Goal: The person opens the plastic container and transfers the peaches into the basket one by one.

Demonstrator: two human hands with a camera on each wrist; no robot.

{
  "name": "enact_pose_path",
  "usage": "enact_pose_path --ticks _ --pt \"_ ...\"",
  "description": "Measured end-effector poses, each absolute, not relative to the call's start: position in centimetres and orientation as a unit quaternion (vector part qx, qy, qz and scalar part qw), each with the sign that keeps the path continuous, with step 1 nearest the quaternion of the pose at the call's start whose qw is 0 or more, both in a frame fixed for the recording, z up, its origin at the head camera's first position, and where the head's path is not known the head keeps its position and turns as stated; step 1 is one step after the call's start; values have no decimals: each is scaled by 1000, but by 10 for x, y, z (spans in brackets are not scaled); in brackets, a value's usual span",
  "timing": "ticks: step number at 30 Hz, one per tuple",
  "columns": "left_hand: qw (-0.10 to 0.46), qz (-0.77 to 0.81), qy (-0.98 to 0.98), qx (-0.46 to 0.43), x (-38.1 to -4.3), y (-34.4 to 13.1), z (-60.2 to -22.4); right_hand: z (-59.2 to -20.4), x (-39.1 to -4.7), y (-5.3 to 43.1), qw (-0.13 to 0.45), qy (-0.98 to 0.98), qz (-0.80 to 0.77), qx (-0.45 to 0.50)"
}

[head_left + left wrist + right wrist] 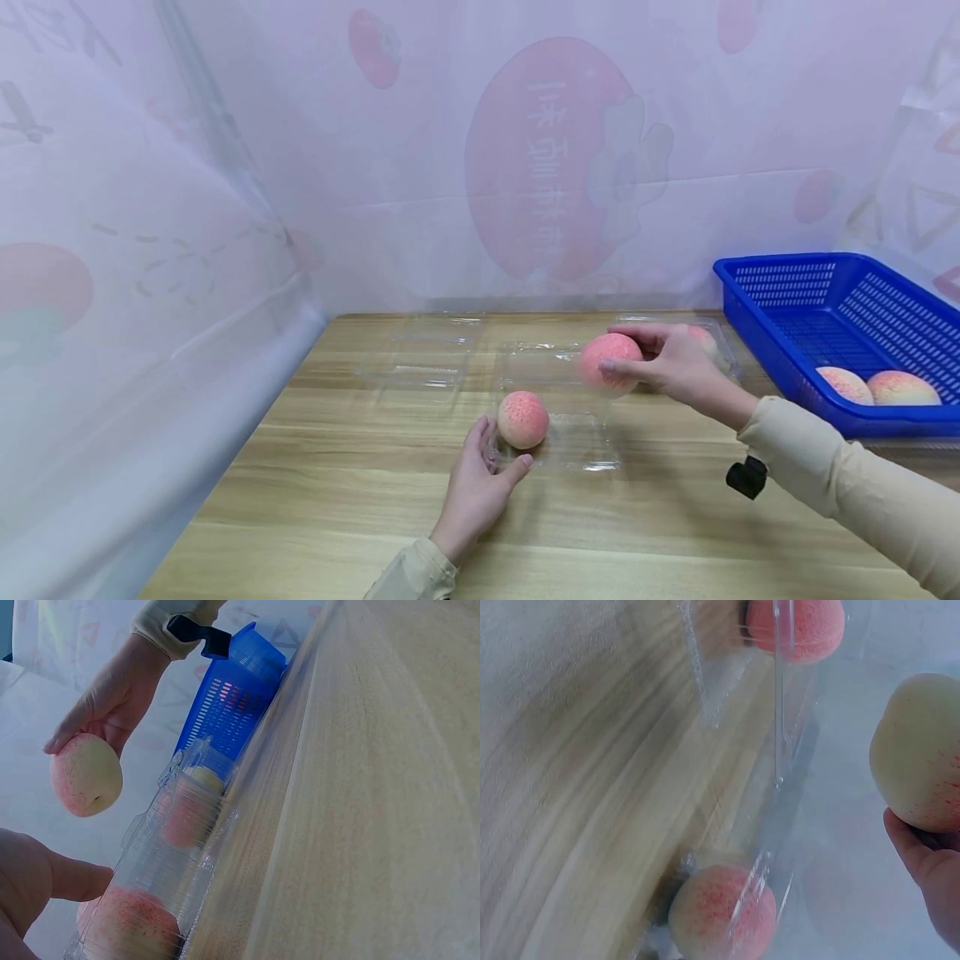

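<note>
Cuff of the left sleeve (416,573) is about the closest thing to the lens, and the left hand (476,492) beyond it cups the near-left corner of a clear plastic clamshell (581,442), thumb and fingers bent round it. Right hand (682,367) pinches a pink peach (611,360) in the air near the clamshell's right end, spread just as wide as the fruit. I'd guess it's light, maybe foam, not slippery but easy to dent, so hold it round the fat middle and go gentle. Clamshell's probably thin, bendy and slidey; steady it by the rim. Mind that rim and the second peach (522,420) at its left end. Room to the right of that one, bare table (337,475) in front, blue basket (753,333) walling off the right. Plastic's so see-through I can't swear where the lid stops.
</note>
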State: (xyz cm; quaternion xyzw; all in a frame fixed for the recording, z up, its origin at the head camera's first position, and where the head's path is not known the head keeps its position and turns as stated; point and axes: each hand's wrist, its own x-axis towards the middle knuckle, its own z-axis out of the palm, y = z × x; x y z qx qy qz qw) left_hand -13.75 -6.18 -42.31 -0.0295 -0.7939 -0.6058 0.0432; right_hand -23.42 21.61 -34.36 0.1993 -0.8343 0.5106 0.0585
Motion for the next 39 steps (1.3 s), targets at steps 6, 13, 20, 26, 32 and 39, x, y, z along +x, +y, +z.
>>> enact_pose_path --ticks 6,13,20,26,32,39 --pt "45 -606 -794 -32 -138 -62 -423 -332 -232 235 83 -832 515 190" --pt "44 -608 -792 -31 -137 -62 -423 -314 -228 263 122 -844 503 139" --pt "44 -609 -791 -29 -137 -63 -423 -302 -229 299 169 -861 465 116" --pt "46 -608 -792 -28 -138 -63 -423 -294 -229 330 167 -853 488 81" --pt "44 -609 -791 -33 -139 -62 -423 -293 -225 360 191 -871 450 45" --pt "42 -615 -787 -42 -139 -60 -423 -301 -216 393 185 -898 398 -30"
